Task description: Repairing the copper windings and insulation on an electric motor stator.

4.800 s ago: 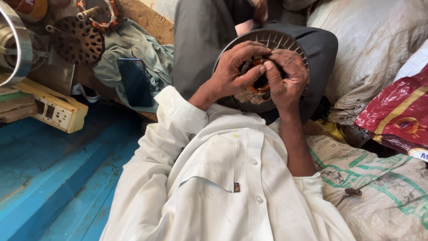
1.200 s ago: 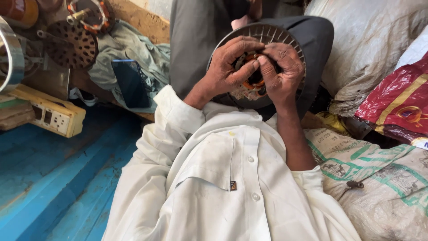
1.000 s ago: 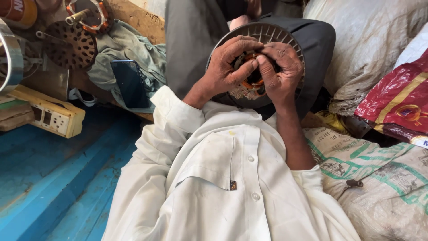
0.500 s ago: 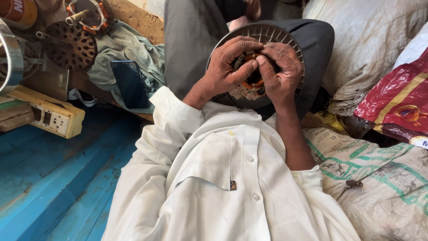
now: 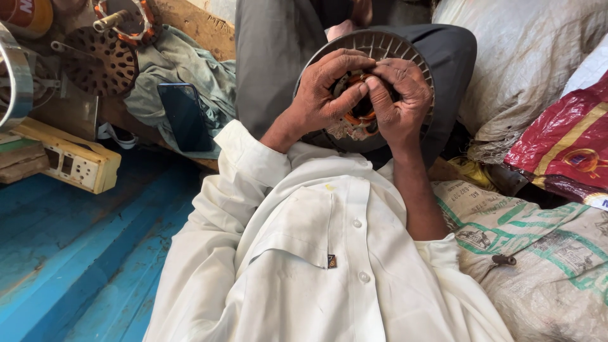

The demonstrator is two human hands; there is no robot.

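Nearest the camera: a white buttoned shirt [image 5: 329, 266] fills the lower middle of the view, both sleeves pushed up the forearms.

Below left: blue painted planks [image 5: 69, 253]. Below right: a pale woven sack with green print [image 5: 538, 253], just beside the right forearm.

Middle: both hands meet over a round grey ribbed motor housing [image 5: 380, 47] that rests on the lap, against dark grey trousers [image 5: 272, 57]. Left hand [image 5: 326, 88]: fingers curled over the housing's upper left rim, thumb tip pressed into the centre, onto the orange copper winding [image 5: 362, 113]. Right hand [image 5: 399, 101]: fingers bent tightly inward, fingertips dug into the same winding, knuckles up. Thumb of the left and forefinger of the right touch each other at the centre. Both hands are closed on the winding; whether they pinch a single wire cannot be told, the fingers hide it. Frayed pale insulation shows at the winding's lower edge.

Left of the lap: a dark phone [image 5: 185, 117], screen off, leaning on a grey-green cloth [image 5: 190, 69]. Further left: a yellowish switch box [image 5: 79, 158] on the planks.

Far left, top: a perforated rusty disc [image 5: 101, 60], and above it another orange winding on a shaft [image 5: 126, 16].

Far right: a red and yellow printed bag [image 5: 563, 142] and a large off-white sack [image 5: 525, 57] behind it.
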